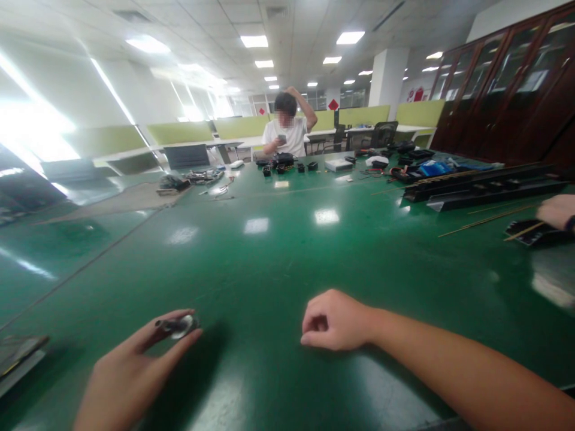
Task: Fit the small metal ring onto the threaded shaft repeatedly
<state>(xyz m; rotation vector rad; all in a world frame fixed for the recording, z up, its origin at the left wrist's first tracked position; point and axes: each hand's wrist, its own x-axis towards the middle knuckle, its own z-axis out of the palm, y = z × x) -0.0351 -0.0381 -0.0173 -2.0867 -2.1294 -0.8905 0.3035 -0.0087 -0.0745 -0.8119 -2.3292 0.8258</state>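
Observation:
At the lower left, my left hand [130,365] pinches a small metal part [179,325] between thumb and fingertips, raised over the green table [251,269]. The part has a shiny rounded body with a short dark tube-like end sticking out to the left; its exact kind is unclear. To the right of it, my right hand [336,320] rests on the tabletop, apart from the part. Its fingers are loosely curled into a fist with a dark hollow, and no object shows in it.
Across the table a person [287,129] holds a phone [281,139]. Small black parts [300,167] lie before them. At right are long black metal channels [485,185], thin brass-coloured rods [485,221] and another person's hand [557,211]. A flat object [20,359] lies at the left edge.

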